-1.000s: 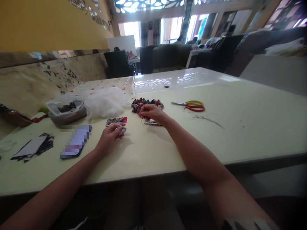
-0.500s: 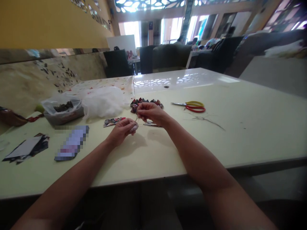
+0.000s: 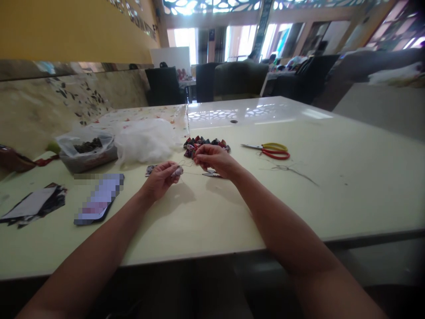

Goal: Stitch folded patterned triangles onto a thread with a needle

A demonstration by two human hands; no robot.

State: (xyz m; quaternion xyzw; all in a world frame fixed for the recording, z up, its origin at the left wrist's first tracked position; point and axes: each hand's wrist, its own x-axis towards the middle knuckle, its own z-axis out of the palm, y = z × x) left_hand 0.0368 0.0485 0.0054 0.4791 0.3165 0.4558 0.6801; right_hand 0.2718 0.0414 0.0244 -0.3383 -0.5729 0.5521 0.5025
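Pinched in the fingers of my left hand [image 3: 162,177] is a small pale fabric piece [image 3: 178,171], partly covered by the fingertips. My right hand [image 3: 214,158] is closed in a pinch just right of it, on a thin thread [image 3: 187,164] that loops across the gap between the hands. Whether a needle is in the right fingers is too small to see. Behind the right hand lies a cluster of dark red patterned fabric pieces [image 3: 191,146]. Under that hand is a metal pointed tool [image 3: 210,174], partly hidden. A patterned cloth piece [image 3: 150,170] lies behind the left hand.
Scissors with yellow and red handles [image 3: 274,150] and loose threads [image 3: 292,170] lie to the right. White stuffing [image 3: 144,141], a plastic bag with dark bits [image 3: 88,153], a phone [image 3: 99,199] and cloth scraps [image 3: 35,204] occupy the left. The table's edge [image 3: 212,255] is near me.
My left hand with the pale fabric piece has moved left, away from my right hand. The gap between the hands is wider, with thread showing across it. The view has shifted slightly.
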